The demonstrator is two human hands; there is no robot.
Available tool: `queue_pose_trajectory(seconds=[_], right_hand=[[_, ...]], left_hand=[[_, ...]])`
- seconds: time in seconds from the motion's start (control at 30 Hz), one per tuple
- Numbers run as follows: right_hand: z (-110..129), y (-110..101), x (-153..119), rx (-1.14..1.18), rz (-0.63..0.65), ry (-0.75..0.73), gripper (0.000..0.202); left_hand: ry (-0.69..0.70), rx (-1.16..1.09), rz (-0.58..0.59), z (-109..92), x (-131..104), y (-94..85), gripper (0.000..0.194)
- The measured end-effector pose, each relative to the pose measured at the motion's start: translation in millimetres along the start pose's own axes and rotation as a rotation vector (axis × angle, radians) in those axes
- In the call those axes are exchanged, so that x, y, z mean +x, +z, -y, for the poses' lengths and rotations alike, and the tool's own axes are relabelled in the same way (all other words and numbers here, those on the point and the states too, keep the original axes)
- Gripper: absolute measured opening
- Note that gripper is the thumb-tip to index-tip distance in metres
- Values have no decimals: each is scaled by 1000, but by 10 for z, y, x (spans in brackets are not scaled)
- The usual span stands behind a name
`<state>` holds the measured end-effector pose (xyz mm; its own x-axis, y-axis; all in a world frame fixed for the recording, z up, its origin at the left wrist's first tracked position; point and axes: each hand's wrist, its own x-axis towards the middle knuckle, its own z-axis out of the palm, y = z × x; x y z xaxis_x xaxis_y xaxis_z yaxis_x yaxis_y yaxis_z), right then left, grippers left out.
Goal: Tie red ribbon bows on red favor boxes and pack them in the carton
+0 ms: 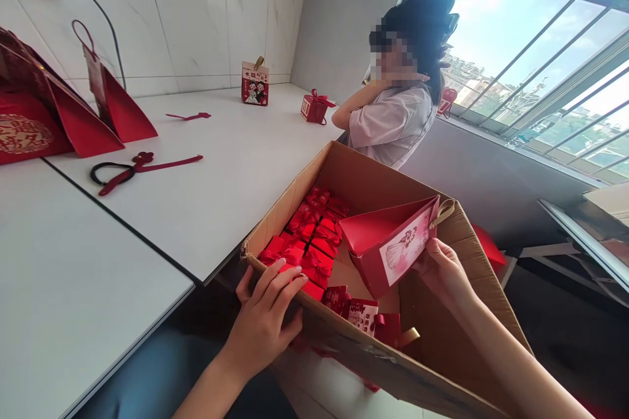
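Observation:
My right hand (445, 268) is closed on a red wedge-shaped gift box (371, 262) and holds it tilted over the cardboard box. A pale picture panel shows on its side, and a gold ribbon loop (443, 213) is at its top. My left hand (268, 311) grips the near rim of the cardboard box (442, 366), its fingers hooked over the edge. Inside, several small red gift boxes with bows (314, 229) lie packed along the left side. Near the front wall are some red and white printed boxes (362, 315), partly hidden by that wall.
On the white table (236, 170) stand large red gift boxes (29, 118), a printed box (255, 84) and a small bowed box (315, 108). Red ribbon strips (167, 164) lie there too. Another person (393, 111) sits beyond the cardboard box, by the barred window.

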<state>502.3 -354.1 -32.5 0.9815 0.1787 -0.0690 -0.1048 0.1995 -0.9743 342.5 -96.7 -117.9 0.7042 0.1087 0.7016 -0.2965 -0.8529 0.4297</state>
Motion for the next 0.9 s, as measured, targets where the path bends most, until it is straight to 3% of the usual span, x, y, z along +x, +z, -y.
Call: queue_pose_trajectory(seconds=[0.4, 0.9], right_hand=[[-95, -243, 94, -23, 32, -9, 32], [-108, -234, 95, 103, -27, 111, 36]], left_hand=[[15, 20, -17, -8, 10, 5, 27], [23, 30, -13, -12, 13, 1, 26]])
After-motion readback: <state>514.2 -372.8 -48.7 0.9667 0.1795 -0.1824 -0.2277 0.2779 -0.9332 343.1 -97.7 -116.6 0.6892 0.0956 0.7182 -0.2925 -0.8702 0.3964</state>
